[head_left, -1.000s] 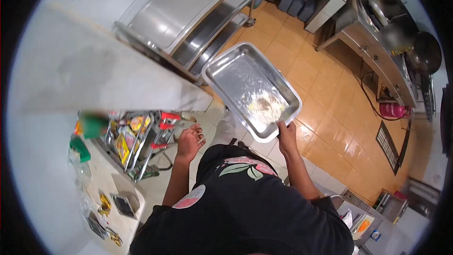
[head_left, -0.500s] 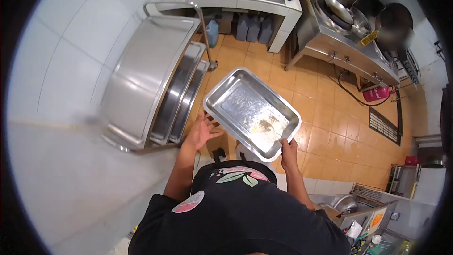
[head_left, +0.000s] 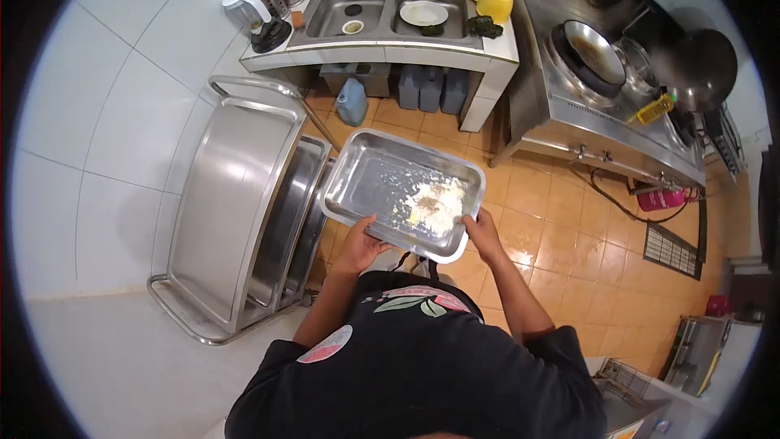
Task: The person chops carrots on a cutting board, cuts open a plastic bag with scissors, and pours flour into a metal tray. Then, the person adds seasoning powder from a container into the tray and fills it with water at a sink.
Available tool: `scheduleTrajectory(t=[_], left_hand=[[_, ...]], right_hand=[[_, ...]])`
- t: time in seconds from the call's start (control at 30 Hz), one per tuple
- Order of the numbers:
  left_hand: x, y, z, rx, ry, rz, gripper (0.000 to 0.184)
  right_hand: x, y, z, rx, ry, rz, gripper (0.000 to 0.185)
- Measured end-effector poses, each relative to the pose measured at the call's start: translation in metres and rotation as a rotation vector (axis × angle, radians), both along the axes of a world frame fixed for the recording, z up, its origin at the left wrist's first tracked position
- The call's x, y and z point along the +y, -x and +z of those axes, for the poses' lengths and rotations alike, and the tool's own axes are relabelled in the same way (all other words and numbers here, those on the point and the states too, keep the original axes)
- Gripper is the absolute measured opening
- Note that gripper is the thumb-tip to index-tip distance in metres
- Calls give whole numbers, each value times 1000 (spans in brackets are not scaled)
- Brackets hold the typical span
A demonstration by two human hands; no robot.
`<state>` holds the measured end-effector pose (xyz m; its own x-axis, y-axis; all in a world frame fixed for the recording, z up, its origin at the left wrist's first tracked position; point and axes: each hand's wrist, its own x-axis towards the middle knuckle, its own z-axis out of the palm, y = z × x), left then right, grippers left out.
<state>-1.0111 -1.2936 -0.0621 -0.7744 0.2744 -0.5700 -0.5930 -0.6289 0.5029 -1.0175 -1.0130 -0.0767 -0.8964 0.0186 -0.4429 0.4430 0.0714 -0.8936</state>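
Note:
A rectangular metal tray (head_left: 357, 187) with raised sides is held in front of my body, tilted slightly. White and yellowish residue (head_left: 439, 205) with a brownish patch lies on the right part of its bottom. My left hand (head_left: 361, 248) grips the near rim, thumb on top and fingers underneath. At the right end, my right hand (head_left: 483, 234) closes round the near corner, thumb over the rim.
A steel trolley (head_left: 231, 203) with stacked shelves stands at left. Ahead is a double sink (head_left: 349, 16) holding a white plate (head_left: 423, 13), with a yellow dipper (head_left: 494, 4) beside it. Jerrycans (head_left: 352, 102) sit below. A stove (head_left: 605, 126) with woks is at right, over tiled floor (head_left: 561, 228).
My left hand, open and apart from the tray before, now grips its near rim. The tray has shifted left and turned more level across my view. The camera view has moved towards the sink.

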Motion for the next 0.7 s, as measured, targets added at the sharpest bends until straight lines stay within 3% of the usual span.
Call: scheduleTrajectory(t=[0.1, 0.3, 0.37, 0.53, 0.6, 0.63, 0.7], left_hand=[[0, 42, -3, -35, -114, 18, 38], [-4, 161, -34, -93, -94, 283, 36], [-4, 201, -48, -33, -81, 267, 35], [16, 318, -18, -39, -66, 238, 32], [21, 368, -37, -83, -8, 254, 31], [16, 392, -58, 38, -17, 190, 27], [26, 444, -51, -42, -13, 234, 23]], right_hand=[[-1, 69, 3, 60, 146, 25, 28], [-21, 212, -13, 156, 114, 26, 29], [-18, 251, -7, 166, 111, 26, 29], [15, 346, 20, 202, -52, 133, 29], [39, 391, 3, 275, -57, 151, 27], [52, 411, 10, 358, -186, 194, 25], [60, 456, 27, 284, -76, 55, 25]])
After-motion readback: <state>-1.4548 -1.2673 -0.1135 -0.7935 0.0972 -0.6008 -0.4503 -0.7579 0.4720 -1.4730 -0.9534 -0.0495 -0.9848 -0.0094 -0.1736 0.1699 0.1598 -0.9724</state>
